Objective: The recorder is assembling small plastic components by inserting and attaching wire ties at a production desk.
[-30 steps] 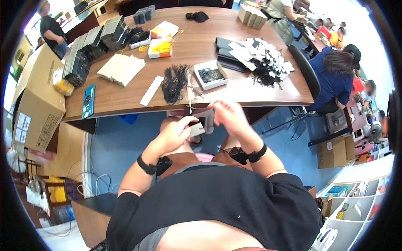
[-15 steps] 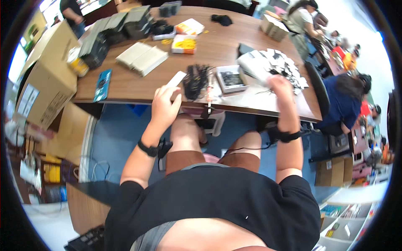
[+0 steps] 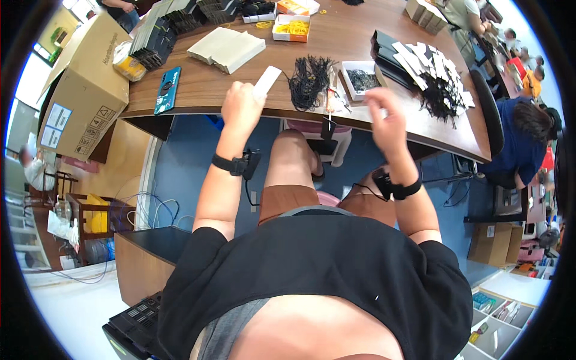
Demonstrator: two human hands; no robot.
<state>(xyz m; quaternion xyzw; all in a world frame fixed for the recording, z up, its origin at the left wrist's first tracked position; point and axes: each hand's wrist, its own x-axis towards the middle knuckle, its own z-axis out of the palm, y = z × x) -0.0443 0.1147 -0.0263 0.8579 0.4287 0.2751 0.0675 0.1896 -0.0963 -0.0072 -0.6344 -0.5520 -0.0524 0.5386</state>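
Observation:
A blank white card tag (image 3: 267, 80) sticks up from my left hand (image 3: 241, 111), closed around its lower end above the table's front edge. My right hand (image 3: 387, 123) is raised near the front edge, slightly blurred, with fingers bent and apart; nothing shows in them. Just beyond it stands a small white box (image 3: 359, 81) of small black pieces. Left of that box lies a bundle of black cords (image 3: 309, 83). A thin red-and-white strip (image 3: 330, 99) hangs at the edge beside it. To the right spreads a pile of white tags (image 3: 441, 72) with black strings.
A phone in a teal case (image 3: 167, 90) lies at left, by a large cardboard box (image 3: 84, 84). Farther back are beige card stacks (image 3: 227, 49), dark stacks (image 3: 157, 42) and a box of yellow pieces (image 3: 291, 29). A person in blue (image 3: 516, 135) sits at right.
My right hand has moved left from beside the tag pile toward the small box. The left hand still holds the card tag. The whole view has shifted.

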